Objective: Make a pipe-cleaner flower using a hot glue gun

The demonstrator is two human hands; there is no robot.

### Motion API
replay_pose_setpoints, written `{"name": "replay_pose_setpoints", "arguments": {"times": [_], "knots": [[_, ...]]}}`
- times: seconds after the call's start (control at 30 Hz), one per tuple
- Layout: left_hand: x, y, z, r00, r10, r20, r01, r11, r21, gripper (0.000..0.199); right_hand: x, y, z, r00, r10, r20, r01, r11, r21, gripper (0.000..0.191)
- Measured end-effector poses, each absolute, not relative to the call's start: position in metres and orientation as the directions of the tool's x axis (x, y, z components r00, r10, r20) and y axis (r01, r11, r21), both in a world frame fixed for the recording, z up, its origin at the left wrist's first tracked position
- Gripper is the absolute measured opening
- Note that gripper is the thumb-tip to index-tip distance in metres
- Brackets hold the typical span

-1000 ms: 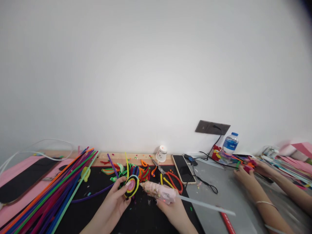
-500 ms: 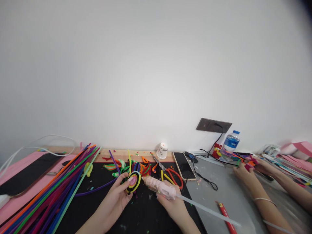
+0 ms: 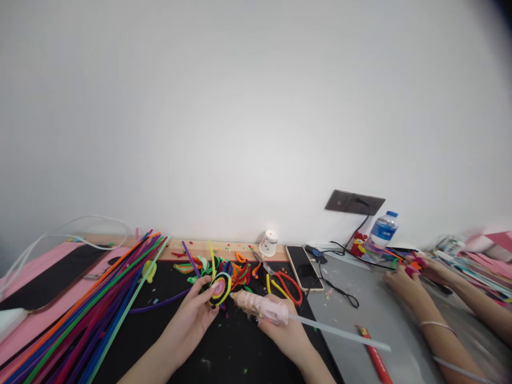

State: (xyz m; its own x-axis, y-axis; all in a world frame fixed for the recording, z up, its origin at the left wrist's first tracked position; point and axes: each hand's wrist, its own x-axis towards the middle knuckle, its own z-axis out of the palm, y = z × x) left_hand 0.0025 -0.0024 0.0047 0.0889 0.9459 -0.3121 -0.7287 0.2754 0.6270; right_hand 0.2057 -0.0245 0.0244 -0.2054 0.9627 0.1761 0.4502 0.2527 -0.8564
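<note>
Between the thumb and fingers of my left hand (image 3: pixel 197 308) is a round coil of pipe cleaners (image 3: pixel 220 288), with a pink centre and black and yellow rings. My right hand (image 3: pixel 283 333) is wrapped round a pale pink glue gun (image 3: pixel 260 307). A long whitish glue stick (image 3: pixel 340 329) sticks out of its back end toward the lower right. The gun's nozzle is close to the coil's right edge; whether they touch I cannot tell. Behind the coil lie several bent pipe-cleaner pieces (image 3: pixel 240 273) in green, orange and blue on the black mat (image 3: pixel 224 352).
Long pipe cleaners (image 3: pixel 100 298) lie in a bundle at left. Orange-handled scissors (image 3: pixel 288 285), a phone (image 3: pixel 304 268) and a paper cup (image 3: pixel 268 244) stand or lie beyond my right hand. A red pencil-like stick (image 3: pixel 375 354) and a water bottle (image 3: pixel 383 230) are at right, near another person's hands (image 3: pixel 408 282).
The view has shifted slightly. The coil is turned a little in my left hand, and the glue gun's nozzle has come slightly nearer its lower right edge. Both hands keep their holds.
</note>
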Motion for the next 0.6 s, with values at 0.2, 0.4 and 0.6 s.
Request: {"name": "replay_pose_setpoints", "arguments": {"times": [0.2,0.4,0.6], "knots": [[0.003,-0.004,0.008,0.086,0.938,-0.335,-0.717,0.292,0.634,0.027,0.210,-0.024,0.020,-0.209,0.957,0.202,0.410,0.273,-0.870,0.016],[0.000,-0.003,0.006,0.077,0.946,-0.315,-0.716,0.272,0.643,0.025,0.236,-0.013,0.016,0.179,0.945,0.273,0.304,0.211,-0.929,0.010],[0.001,-0.004,0.007,0.084,0.946,-0.314,-0.712,0.278,0.645,0.025,0.280,0.002,0.018,0.467,0.773,0.429,0.459,0.202,-0.865,0.021]]}}
